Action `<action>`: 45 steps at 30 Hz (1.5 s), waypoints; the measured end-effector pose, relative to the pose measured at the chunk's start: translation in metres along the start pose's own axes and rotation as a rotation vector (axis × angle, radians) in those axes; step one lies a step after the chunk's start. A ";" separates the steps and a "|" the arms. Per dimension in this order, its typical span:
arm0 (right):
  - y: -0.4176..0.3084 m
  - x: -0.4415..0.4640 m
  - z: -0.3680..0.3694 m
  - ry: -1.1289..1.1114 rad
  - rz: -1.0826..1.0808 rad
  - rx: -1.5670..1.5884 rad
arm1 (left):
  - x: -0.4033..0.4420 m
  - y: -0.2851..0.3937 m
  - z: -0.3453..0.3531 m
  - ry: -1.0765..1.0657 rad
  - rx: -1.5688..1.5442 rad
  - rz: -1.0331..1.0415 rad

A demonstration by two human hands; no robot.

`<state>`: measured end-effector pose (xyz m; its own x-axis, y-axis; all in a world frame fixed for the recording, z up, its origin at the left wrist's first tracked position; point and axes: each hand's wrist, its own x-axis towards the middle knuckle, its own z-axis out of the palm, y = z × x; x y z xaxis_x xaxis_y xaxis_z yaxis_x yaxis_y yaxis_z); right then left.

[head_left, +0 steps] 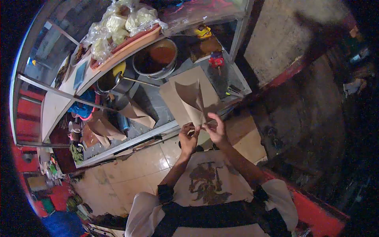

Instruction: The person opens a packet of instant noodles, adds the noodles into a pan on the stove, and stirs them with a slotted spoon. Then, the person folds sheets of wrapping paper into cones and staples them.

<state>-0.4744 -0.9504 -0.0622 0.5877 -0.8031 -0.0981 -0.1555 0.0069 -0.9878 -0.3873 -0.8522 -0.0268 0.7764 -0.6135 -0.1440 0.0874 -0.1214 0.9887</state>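
A brown paper sheet (192, 103), curled into a cone-like shape, stands over the front edge of the counter. My left hand (188, 138) pinches its lower end from the left. Close beside it, my right hand (217, 129) grips the same end between thumb and fingers, with the other fingers partly raised. Beneath the curled sheet lie flat brown sheets (172, 103). To the left on the counter are a folded brown paper piece (138, 112) and more folded brown paper (104, 128).
Behind the sheets stands a large pot (169, 71) with reddish-brown contents. A long handle (142, 82) reaches from a smaller pot. Plastic bags (116, 29) with pale contents sit above an orange tray (130, 46). A red object (216, 60) stands at the right; a metal-framed glass case encloses the counter.
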 end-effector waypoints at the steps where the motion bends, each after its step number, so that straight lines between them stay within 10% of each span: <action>1: -0.022 -0.002 0.001 0.075 -0.089 0.034 | 0.000 -0.003 -0.001 -0.032 0.061 -0.078; 7: -0.013 0.035 -0.027 -0.299 -0.183 -0.141 | 0.002 -0.008 -0.018 0.026 -0.026 -0.146; 11: -0.013 0.112 -0.078 0.360 -0.579 -1.166 | 0.001 -0.012 -0.035 0.104 -0.070 -0.125; 14: 0.017 0.141 -0.088 0.363 -0.618 -1.296 | 0.001 -0.008 -0.036 0.206 -0.356 -0.101; 22: -0.052 0.043 0.017 -0.407 -0.170 0.026 | 0.009 -0.002 -0.039 0.279 -0.484 -0.118; 36: -0.057 0.056 0.022 -0.262 -0.360 -0.213 | 0.032 -0.026 -0.057 0.257 -0.170 -0.067; 39: -0.021 0.111 -0.032 0.039 -0.218 -0.702 | 0.060 -0.024 -0.099 0.276 -0.033 0.027; 41: 0.068 0.157 -0.070 0.245 -0.512 -0.924 | 0.074 -0.028 -0.118 0.291 -0.041 0.008; 45: -0.004 0.116 -0.054 0.153 -0.518 -0.972 | 0.082 -0.053 -0.143 0.433 0.304 -0.011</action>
<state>-0.4489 -1.0757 -0.0632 0.6683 -0.6388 0.3812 -0.5147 -0.7670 -0.3832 -0.2385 -0.7843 -0.0849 0.9687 -0.2404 -0.0613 -0.0377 -0.3865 0.9215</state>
